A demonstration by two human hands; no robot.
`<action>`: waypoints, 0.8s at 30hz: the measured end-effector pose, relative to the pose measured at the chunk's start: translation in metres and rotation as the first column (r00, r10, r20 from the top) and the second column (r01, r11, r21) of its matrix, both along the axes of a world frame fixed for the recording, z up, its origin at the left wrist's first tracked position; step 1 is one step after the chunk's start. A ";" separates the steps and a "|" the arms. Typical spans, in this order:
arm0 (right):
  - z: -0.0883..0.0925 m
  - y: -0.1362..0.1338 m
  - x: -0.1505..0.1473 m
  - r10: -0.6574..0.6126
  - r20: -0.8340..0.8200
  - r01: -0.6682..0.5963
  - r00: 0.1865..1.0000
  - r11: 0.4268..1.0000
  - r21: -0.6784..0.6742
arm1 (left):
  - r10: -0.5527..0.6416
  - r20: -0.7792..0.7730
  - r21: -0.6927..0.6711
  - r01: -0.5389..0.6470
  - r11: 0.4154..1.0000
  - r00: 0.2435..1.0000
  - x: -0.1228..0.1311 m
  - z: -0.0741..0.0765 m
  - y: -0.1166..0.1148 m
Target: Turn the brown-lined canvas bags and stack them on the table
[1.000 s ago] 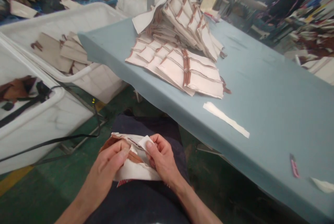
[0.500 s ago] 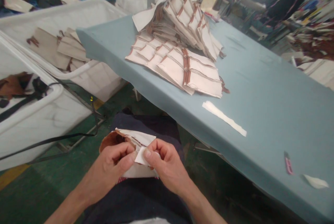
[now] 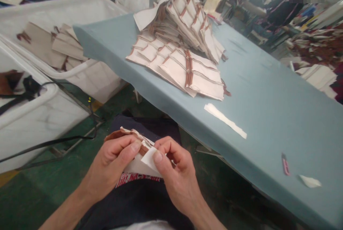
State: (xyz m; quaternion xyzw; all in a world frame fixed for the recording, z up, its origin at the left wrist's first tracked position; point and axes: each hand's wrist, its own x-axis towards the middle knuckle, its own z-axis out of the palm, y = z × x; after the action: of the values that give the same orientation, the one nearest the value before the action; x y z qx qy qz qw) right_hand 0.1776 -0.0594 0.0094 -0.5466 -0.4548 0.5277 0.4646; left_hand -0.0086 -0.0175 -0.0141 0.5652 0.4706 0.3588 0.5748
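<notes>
On my lap lies a folded white and brown fabric piece [image 3: 134,167], with reddish patterned cloth showing below it. My left hand [image 3: 115,164] pinches the upper edge of this piece between thumb and fingers. In my right hand [image 3: 174,162], a small white strip [image 3: 149,158] is gripped under the thumb, its loose end pointing toward the left hand against the brown edge. Part of the strip and of the fabric is hidden behind the fingers.
A blue-covered table [image 3: 257,115] stands ahead and right. It bears stacked white panels with brown trim [image 3: 200,76], a white strip bundle [image 3: 225,120], a pink cutter [image 3: 285,165] and a pale scrap [image 3: 310,181]. White bins [image 3: 88,69] and a black strap [image 3: 72,138] are left.
The hands have shifted slightly, and the fabric's upper edge now looks folded in, with less of its brown part showing. The view has turned a little to the right.
</notes>
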 end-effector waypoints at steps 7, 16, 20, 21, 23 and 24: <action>0.000 0.006 -0.003 -0.039 0.082 0.035 0.996 0.998 0.046 | 0.019 0.057 -0.014 -0.019 1.000 0.998 0.006 -0.006 -0.001; -0.010 0.007 -0.004 -0.024 0.159 0.019 0.987 0.999 0.035 | -0.022 0.058 -0.004 0.022 1.000 0.998 0.001 -0.017 0.003; -0.013 0.006 -0.006 -0.052 0.222 0.027 0.974 0.993 0.114 | -0.049 0.080 0.022 0.047 0.999 0.996 -0.001 -0.021 0.002; -0.014 0.005 -0.006 -0.067 0.243 0.030 0.968 0.988 0.151 | -0.058 0.088 0.021 0.057 0.998 0.994 -0.002 -0.022 0.001; -0.016 0.005 -0.008 -0.108 0.296 0.036 0.949 0.970 0.239 | -0.068 0.099 0.022 0.066 0.998 0.993 -0.002 -0.024 0.000; -0.018 0.005 -0.008 -0.131 0.326 0.035 0.936 0.958 0.286 | -0.067 0.100 0.021 0.065 0.998 0.993 -0.003 -0.025 -0.001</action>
State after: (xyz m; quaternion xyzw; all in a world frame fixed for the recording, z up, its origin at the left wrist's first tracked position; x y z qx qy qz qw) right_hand 0.1694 -0.0545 -0.0081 -0.5786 -0.5736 0.3361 0.4725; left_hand -0.0114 -0.0183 -0.0391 0.5668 0.4190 0.3716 0.6042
